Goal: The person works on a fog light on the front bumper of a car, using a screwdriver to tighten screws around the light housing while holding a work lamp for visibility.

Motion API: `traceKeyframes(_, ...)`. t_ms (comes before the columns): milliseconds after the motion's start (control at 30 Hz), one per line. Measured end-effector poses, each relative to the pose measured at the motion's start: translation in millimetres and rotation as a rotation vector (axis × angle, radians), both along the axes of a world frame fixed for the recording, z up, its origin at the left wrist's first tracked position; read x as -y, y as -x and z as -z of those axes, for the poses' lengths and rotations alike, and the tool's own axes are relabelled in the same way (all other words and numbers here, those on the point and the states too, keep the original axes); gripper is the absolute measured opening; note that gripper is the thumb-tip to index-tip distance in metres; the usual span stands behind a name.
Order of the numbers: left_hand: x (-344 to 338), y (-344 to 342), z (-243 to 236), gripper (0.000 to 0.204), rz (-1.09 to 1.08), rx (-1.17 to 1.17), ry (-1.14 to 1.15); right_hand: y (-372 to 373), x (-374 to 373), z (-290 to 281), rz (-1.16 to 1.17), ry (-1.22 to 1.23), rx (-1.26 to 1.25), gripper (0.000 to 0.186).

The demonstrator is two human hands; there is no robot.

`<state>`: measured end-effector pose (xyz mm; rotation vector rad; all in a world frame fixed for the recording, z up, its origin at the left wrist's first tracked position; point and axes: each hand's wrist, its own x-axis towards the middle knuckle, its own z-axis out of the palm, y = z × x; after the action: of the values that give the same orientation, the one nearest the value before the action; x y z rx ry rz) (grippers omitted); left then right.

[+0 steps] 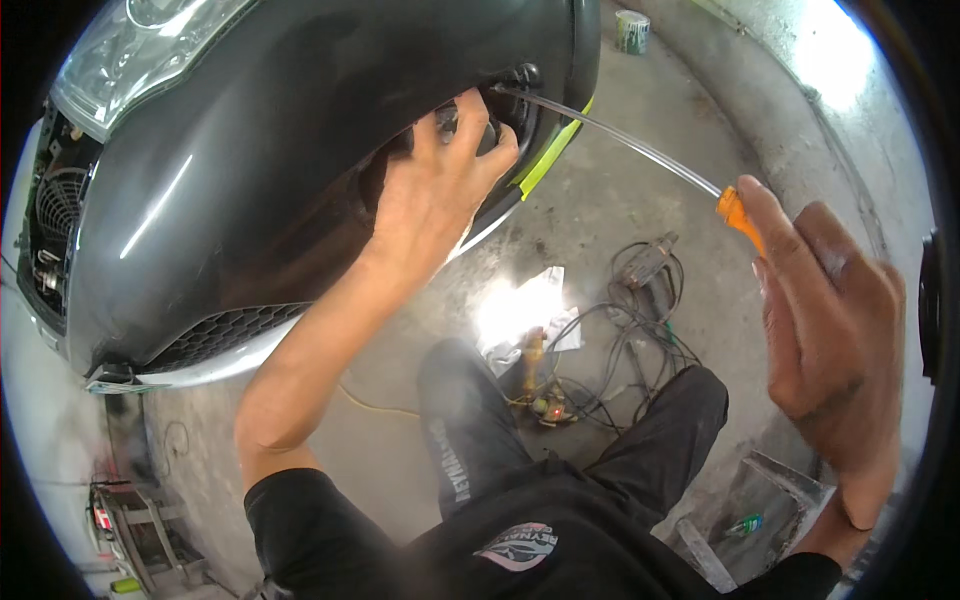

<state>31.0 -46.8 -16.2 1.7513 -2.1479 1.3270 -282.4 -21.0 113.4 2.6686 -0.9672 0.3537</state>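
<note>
A dark grey car bumper (270,140) fills the upper left. My left hand (440,180) reaches into the recess in its lower side, fingers bent and spread over a dark round part (468,128) that they partly hide. In my right hand (830,310) is the orange handle of a long screwdriver (640,148), held by thumb and fingers. Its metal shaft runs up and left, and the tip meets the edge of the recess just beyond my left fingertips. Beside the recess, a yellow-green strip of tape (550,160) sticks along the bumper's edge.
On the concrete floor lie tangled black cables (625,325), a bright work light (510,315) with white paper, and a yellow tool (533,360). A paint can (632,32) stands at the top. A metal stand (780,480) is at lower right, a wheeled frame (150,530) at lower left.
</note>
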Motion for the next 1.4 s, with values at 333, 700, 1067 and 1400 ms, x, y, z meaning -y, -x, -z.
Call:
traceKeyframes(333,-1.4,-3.4,1.8,0.067,0.006,-0.002,0.022,-8.8,-11.2,3.8,0.028,0.010,-0.194,0.057)
traceKeyframes(700,1.7,-0.5,4.2,0.058,0.018,-0.031,0.071,-7.8,3.9,-17.2,0.027,-0.060,0.026,0.035)
traceKeyframes(1067,1.2,-1.6,5.7,0.055,0.013,-0.052,0.068,-26.5,-0.5,-22.2,0.414,-0.829,0.420,0.028)
traceKeyframes(1400,-2.7,-2.4,5.6,0.053,0.018,-0.080,0.118,-31.7,-13.1,-3.8,0.399,-0.907,0.520,0.032)
